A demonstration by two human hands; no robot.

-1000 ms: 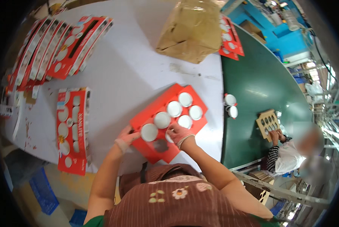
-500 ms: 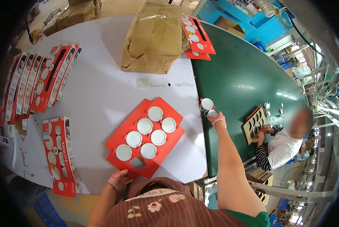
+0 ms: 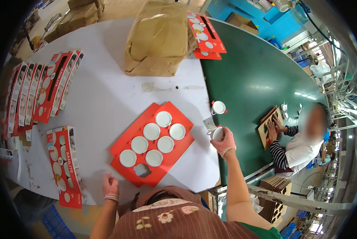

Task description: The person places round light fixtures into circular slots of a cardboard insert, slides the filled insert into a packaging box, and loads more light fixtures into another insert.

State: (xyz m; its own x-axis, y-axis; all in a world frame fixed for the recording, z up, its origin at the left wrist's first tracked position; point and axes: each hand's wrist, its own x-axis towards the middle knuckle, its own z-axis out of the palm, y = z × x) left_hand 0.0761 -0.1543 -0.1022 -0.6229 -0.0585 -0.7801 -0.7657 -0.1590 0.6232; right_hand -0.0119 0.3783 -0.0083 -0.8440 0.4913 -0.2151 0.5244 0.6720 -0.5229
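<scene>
Seven white round pieces (image 3: 151, 131) are seated in a red card sheet (image 3: 180, 142), laid on the white tabletop (image 3: 102, 119), where one unfilled hole shows at the near side. Another white piece (image 3: 217, 134) is pinched in the right hand (image 3: 225, 145) by the green surface (image 3: 250, 71). The left hand (image 3: 111, 187), loosely spread, is held near-left of the sheet.

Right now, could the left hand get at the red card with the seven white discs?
Probably yes: the left hand looks empty, sits just short of the red card, and nothing visible lies between them.
</scene>
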